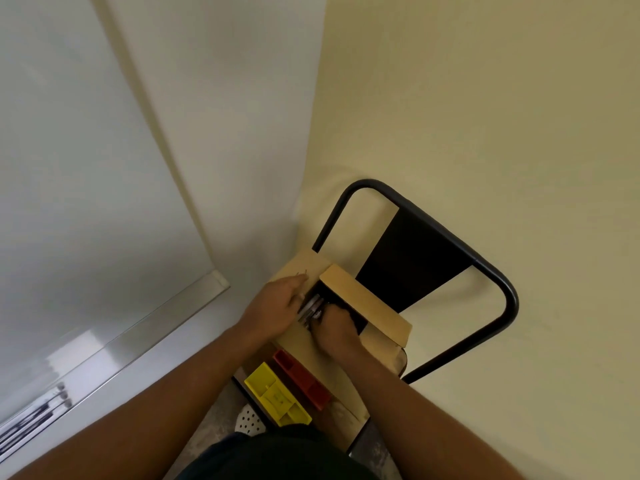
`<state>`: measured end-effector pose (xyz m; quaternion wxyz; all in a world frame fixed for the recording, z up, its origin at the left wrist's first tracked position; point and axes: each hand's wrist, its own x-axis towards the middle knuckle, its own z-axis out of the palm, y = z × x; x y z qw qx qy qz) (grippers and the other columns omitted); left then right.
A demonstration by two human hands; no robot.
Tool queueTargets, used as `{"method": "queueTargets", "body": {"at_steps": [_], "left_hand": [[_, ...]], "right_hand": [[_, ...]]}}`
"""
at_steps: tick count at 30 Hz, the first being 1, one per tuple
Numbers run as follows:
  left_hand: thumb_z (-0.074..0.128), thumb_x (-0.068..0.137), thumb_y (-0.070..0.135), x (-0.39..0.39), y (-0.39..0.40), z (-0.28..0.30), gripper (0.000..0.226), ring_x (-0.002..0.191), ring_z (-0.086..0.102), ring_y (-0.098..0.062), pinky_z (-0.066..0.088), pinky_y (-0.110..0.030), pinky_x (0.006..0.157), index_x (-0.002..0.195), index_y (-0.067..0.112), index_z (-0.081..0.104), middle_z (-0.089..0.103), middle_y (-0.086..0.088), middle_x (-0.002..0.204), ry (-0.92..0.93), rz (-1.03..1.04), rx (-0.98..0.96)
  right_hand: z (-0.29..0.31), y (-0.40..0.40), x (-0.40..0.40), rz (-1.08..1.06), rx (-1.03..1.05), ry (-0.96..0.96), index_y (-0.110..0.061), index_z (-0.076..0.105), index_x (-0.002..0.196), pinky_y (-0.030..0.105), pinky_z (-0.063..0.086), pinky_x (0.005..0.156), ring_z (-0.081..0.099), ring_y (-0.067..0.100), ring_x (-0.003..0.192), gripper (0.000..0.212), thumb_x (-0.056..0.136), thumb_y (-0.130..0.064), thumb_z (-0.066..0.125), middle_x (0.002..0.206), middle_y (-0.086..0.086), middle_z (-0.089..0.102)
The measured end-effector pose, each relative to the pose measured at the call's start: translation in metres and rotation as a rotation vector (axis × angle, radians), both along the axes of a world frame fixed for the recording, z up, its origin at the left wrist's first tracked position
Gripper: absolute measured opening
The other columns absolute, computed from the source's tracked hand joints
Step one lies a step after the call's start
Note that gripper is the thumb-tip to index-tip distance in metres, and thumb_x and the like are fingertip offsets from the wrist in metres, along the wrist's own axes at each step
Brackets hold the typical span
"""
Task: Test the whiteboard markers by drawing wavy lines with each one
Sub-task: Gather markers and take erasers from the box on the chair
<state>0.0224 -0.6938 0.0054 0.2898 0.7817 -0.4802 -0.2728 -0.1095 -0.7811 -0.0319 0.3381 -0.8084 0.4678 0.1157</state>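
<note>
- At lower centre, markers (310, 308) are lying inside the box (367, 303) on the chair (502, 282).
- Left hand (277, 306) is resting flat, fingers straight, against them; right hand (334, 329) is curling in, grip unclear.
- Probably light, stiff, smooth: gripping mid-barrel looks best.

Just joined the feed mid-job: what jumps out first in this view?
Both hands meet at an open cardboard box on a black-framed chair against the cream wall: the left hand and the right hand are on a bundle of markers. A yellow tray and a red tray lie nearer the person.
</note>
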Motion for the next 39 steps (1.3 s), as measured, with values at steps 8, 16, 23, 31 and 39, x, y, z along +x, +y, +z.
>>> {"method": "queueTargets", "body": {"at_steps": [8, 16, 23, 31, 39], "left_hand": [[0.045, 0.107, 0.042, 0.008, 0.006, 0.011, 0.048, 0.139, 0.044, -0.010, 0.034, -0.028, 0.112, 0.152, 0.026, 0.047, 0.050, 0.004, 0.153, 0.440, 0.169, 0.023], [0.045, 0.099, 0.058, 0.020, 0.005, 0.012, 0.046, 0.134, 0.054, -0.018, 0.039, -0.049, 0.118, 0.137, 0.035, 0.058, 0.062, -0.001, 0.141, 0.709, 0.252, 0.034], [0.060, 0.102, 0.031, 0.020, -0.002, 0.020, 0.050, 0.125, 0.061, -0.017, 0.045, -0.039, 0.113, 0.149, 0.018, 0.050, 0.064, -0.007, 0.137, 0.854, 0.231, 0.041], [0.065, 0.090, 0.054, 0.016, 0.003, 0.044, 0.044, 0.112, 0.071, -0.017, 0.053, -0.039, 0.104, 0.116, 0.019, 0.074, 0.077, -0.004, 0.114, 0.995, 0.118, 0.055], [0.055, 0.105, 0.028, 0.021, 0.006, 0.038, 0.028, 0.094, 0.075, -0.032, 0.063, -0.040, 0.080, 0.106, 0.005, 0.071, 0.078, -0.011, 0.090, 0.910, 0.361, -0.101]], "right_hand": [[-0.020, -0.017, 0.024, -0.395, 0.277, 0.160, -0.008, 0.045, 0.152, 0.031, 0.047, 0.102, 0.053, 0.031, 0.138, 0.058, 0.103, -0.034, 0.064, 0.151, 0.014, 0.053], [-0.003, -0.008, 0.020, -0.567, 0.416, -0.022, -0.007, 0.065, 0.105, 0.039, 0.055, 0.097, 0.061, 0.022, 0.092, 0.021, 0.104, -0.027, 0.058, 0.087, 0.004, 0.063], [0.082, 0.010, 0.003, -0.295, 0.254, -0.028, -0.012, 0.060, 0.088, 0.029, 0.035, 0.057, 0.048, 0.018, 0.059, 0.041, 0.110, -0.041, 0.041, 0.071, 0.005, 0.052], [0.127, 0.064, -0.003, -0.172, -0.043, -0.268, -0.023, 0.058, 0.125, 0.024, 0.042, 0.062, 0.058, 0.007, 0.073, 0.029, 0.112, -0.041, 0.039, 0.092, -0.007, 0.064], [0.083, 0.044, 0.005, -0.106, -0.108, -0.157, -0.013, 0.067, 0.108, 0.036, 0.053, 0.080, 0.065, 0.021, 0.088, 0.036, 0.113, -0.033, 0.039, 0.100, 0.006, 0.068]]}}
